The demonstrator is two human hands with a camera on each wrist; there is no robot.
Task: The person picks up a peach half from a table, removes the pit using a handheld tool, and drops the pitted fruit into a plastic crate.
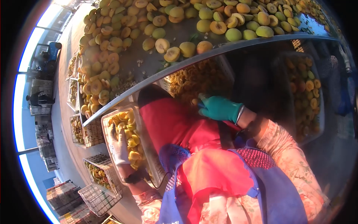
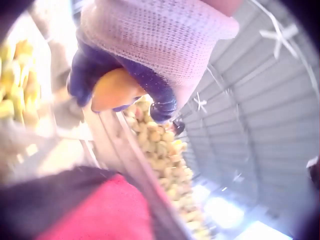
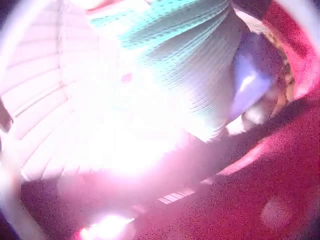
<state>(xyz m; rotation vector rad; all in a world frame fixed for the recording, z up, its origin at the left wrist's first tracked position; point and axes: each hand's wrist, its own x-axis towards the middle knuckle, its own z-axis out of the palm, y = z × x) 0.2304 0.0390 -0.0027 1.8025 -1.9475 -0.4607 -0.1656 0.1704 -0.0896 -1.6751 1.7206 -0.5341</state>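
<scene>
My left hand (image 1: 118, 143), in a white glove with purple-coated fingers, is over a crate (image 1: 105, 125) of yellow peach halves (image 1: 135, 143). In the left wrist view its fingers curl round an orange-yellow peach half (image 2: 116, 90). My right hand (image 1: 220, 108) wears a green glove with blue-purple fingertips and hovers above my red-covered lap. Between its fingertips shows a small brown piece (image 1: 194, 101), close to a crate of orange-brown pieces (image 1: 201, 80). Glare washes out much of the right wrist view, where the purple fingers (image 3: 252, 80) bend downward.
A metal table with a raised rim (image 1: 179, 61) holds heaped peaches (image 1: 179, 18), whole and halved. Another crate of peaches (image 1: 307, 89) stands under it at right. More crates (image 1: 99, 173) line the floor at left, with a person (image 1: 39, 99) farther off.
</scene>
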